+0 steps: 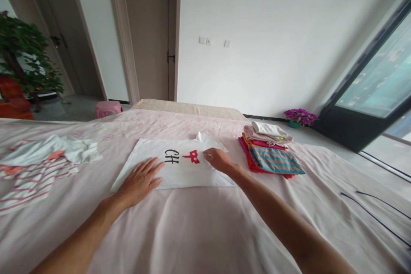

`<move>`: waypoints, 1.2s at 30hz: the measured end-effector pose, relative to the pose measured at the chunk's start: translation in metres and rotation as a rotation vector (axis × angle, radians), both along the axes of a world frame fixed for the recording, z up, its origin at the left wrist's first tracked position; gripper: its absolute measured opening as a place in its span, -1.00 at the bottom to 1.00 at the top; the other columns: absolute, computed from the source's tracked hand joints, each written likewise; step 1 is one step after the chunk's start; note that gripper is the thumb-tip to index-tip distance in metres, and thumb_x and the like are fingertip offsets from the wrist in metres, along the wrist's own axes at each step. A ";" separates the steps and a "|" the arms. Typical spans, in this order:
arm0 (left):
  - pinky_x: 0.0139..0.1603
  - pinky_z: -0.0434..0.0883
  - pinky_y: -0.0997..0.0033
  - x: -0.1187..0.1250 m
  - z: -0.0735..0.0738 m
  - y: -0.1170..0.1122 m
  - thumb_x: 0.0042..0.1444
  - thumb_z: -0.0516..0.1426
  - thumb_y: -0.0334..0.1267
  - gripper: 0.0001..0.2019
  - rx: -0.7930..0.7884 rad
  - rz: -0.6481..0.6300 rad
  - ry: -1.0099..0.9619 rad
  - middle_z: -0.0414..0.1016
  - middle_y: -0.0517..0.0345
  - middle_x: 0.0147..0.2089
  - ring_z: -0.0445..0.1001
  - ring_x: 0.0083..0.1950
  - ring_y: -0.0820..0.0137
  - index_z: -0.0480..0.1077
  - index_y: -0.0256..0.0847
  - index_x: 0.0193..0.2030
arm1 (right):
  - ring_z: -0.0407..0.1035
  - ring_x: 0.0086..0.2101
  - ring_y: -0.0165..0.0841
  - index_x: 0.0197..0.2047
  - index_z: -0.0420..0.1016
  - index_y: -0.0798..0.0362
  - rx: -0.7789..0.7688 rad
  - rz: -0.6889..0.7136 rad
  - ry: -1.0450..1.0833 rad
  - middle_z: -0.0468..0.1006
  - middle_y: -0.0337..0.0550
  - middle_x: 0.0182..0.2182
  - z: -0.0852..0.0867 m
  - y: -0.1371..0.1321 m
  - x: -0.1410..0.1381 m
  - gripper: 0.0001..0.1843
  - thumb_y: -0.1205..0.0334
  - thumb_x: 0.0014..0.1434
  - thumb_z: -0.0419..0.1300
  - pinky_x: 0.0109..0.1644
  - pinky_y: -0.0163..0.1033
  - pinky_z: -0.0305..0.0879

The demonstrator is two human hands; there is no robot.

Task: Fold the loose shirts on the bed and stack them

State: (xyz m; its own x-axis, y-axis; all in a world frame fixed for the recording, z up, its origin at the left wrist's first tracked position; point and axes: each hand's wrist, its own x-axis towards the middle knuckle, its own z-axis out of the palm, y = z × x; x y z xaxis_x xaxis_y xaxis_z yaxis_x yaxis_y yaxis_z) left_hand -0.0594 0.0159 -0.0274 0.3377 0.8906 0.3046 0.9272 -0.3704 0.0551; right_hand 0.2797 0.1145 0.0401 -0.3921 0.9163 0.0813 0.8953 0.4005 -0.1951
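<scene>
A white T-shirt (180, 175) lies folded lengthwise on the bed, printed with black letters and a red character. Flat on its left part rests my left hand (141, 180), fingers stretched out and a little spread. My right hand (220, 160) is at the shirt's right part, beside the red print, with its fingers bent and drawn together on the cloth; the fingertips are partly hidden. Behind that hand, a bunched bit of the shirt sticks up.
Folded clothes (272, 158) are stacked to the right, with a striped teal piece in front. Loose clothes (45, 162) lie crumpled at left on the pink bedsheet (192, 231). Dark cords (372, 214) lie far right. Beyond the bed are a pink stool (108, 108) and purple flowers (300, 116).
</scene>
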 end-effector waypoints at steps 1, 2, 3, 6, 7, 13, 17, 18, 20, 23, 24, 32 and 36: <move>0.43 0.06 0.07 0.000 0.001 0.000 0.34 -0.10 0.05 -0.46 -0.004 0.002 0.000 0.11 0.04 0.47 0.06 0.48 0.20 0.17 -0.02 0.40 | 0.39 0.10 -0.27 0.15 0.49 -0.15 0.001 -0.065 0.029 0.51 -0.25 0.14 0.001 0.010 -0.002 -0.60 0.10 0.33 0.01 0.12 -0.23 0.30; 0.43 0.06 0.06 0.000 0.001 0.000 0.34 -0.10 0.06 -0.45 -0.010 0.006 0.002 0.11 0.03 0.47 0.06 0.48 0.18 0.17 -0.03 0.40 | 0.38 0.11 -0.24 0.17 0.47 -0.13 0.005 -0.117 0.057 0.50 -0.22 0.14 0.001 0.021 -0.003 -0.59 0.13 0.30 0.03 0.11 -0.21 0.30; 0.43 0.07 0.05 0.001 0.002 0.000 0.34 -0.10 0.07 -0.45 -0.017 0.011 0.006 0.11 0.03 0.47 0.06 0.48 0.17 0.17 -0.03 0.40 | 0.36 0.12 -0.22 0.20 0.44 -0.10 0.014 -0.157 0.080 0.48 -0.19 0.16 0.001 0.031 -0.005 -0.56 0.16 0.28 0.04 0.13 -0.18 0.29; 0.42 0.08 0.03 0.003 0.005 -0.001 0.34 -0.10 0.08 -0.44 -0.029 0.025 0.020 0.10 0.04 0.47 0.06 0.48 0.16 0.16 -0.02 0.41 | 0.30 0.17 -0.19 0.29 0.33 0.00 0.038 -0.255 0.106 0.42 -0.07 0.21 -0.002 0.066 -0.008 -0.47 0.23 0.27 0.03 0.19 -0.16 0.23; 0.42 0.09 0.03 0.003 0.006 -0.002 0.34 -0.10 0.07 -0.44 -0.027 0.027 0.022 0.10 0.05 0.47 0.06 0.48 0.17 0.16 -0.01 0.41 | 0.29 0.18 -0.19 0.31 0.31 0.03 0.037 -0.275 0.109 0.40 -0.03 0.22 -0.004 0.077 -0.009 -0.45 0.26 0.26 0.03 0.21 -0.16 0.21; 0.43 0.08 0.02 0.003 0.005 -0.001 0.34 -0.09 0.06 -0.46 0.004 0.016 0.004 0.10 0.08 0.47 0.06 0.47 0.17 0.15 0.03 0.41 | 0.29 0.16 -0.08 0.27 0.33 0.12 -0.015 -0.416 0.124 0.42 0.16 0.17 -0.018 0.132 -0.013 -0.44 0.33 0.19 0.09 0.19 -0.08 0.22; 0.43 0.06 0.02 0.002 0.003 0.000 0.35 -0.08 0.05 -0.46 0.001 0.012 -0.002 0.07 0.10 0.49 0.05 0.48 0.17 0.11 0.06 0.42 | 0.28 0.15 0.01 0.18 0.39 0.18 -0.047 -0.493 0.156 0.42 0.27 0.13 -0.023 0.153 -0.016 -0.45 0.26 0.10 0.21 0.12 -0.03 0.26; 0.44 0.05 0.02 0.002 0.003 0.001 0.35 -0.08 0.05 -0.46 -0.005 0.012 -0.001 0.07 0.11 0.49 0.04 0.48 0.18 0.11 0.07 0.42 | 0.29 0.14 0.02 0.14 0.42 0.19 -0.057 -0.505 0.170 0.43 0.29 0.12 -0.023 0.156 -0.016 -0.46 0.27 0.07 0.22 0.10 -0.03 0.27; 0.44 0.05 0.03 0.001 0.003 0.001 0.34 -0.08 0.06 -0.46 -0.018 0.015 0.000 0.06 0.12 0.49 0.04 0.48 0.18 0.11 0.08 0.42 | 0.37 0.06 0.00 0.04 0.49 0.20 -0.098 -0.509 0.210 0.49 0.29 0.03 -0.021 0.161 -0.016 -0.52 0.32 -0.01 0.24 0.02 -0.06 0.31; 0.43 0.05 0.02 0.002 0.004 0.001 0.34 -0.08 0.06 -0.46 -0.024 0.017 -0.003 0.07 0.11 0.49 0.04 0.48 0.17 0.12 0.07 0.42 | 0.49 -0.20 -0.12 -0.17 0.57 0.20 -0.181 -0.442 0.308 0.60 0.11 -0.27 -0.017 0.160 -0.017 -0.66 0.39 -0.09 0.22 -0.18 -0.17 0.34; 0.43 0.05 0.01 0.002 0.005 0.001 0.34 -0.08 0.06 -0.46 -0.021 0.016 -0.006 0.07 0.11 0.49 0.05 0.48 0.17 0.12 0.07 0.42 | 0.50 -0.28 -0.18 -0.22 0.58 0.19 -0.200 -0.403 0.351 0.59 0.03 -0.35 -0.015 0.158 -0.018 -0.70 0.39 -0.09 0.21 -0.23 -0.21 0.33; 0.42 0.14 0.02 0.002 0.009 0.001 0.35 -0.07 -0.02 -0.52 -0.021 -0.003 -0.100 0.19 0.07 0.43 0.13 0.44 0.20 0.25 -0.03 0.35 | 0.38 -0.39 -0.44 -0.19 0.56 0.10 -0.283 0.054 0.739 0.55 -0.26 -0.38 0.017 0.090 0.001 -0.69 0.30 -0.08 0.24 -0.31 -0.39 0.24; 0.38 0.24 0.17 0.001 0.006 0.004 0.33 -0.05 -0.15 -0.54 0.022 0.037 -0.224 0.33 0.02 0.34 0.27 0.36 0.28 0.26 -0.16 0.32 | 0.37 -0.42 -0.43 -0.28 0.57 0.11 -0.628 0.309 0.825 0.55 -0.24 -0.41 0.007 0.046 0.038 -0.71 0.27 -0.17 0.35 -0.30 -0.35 0.26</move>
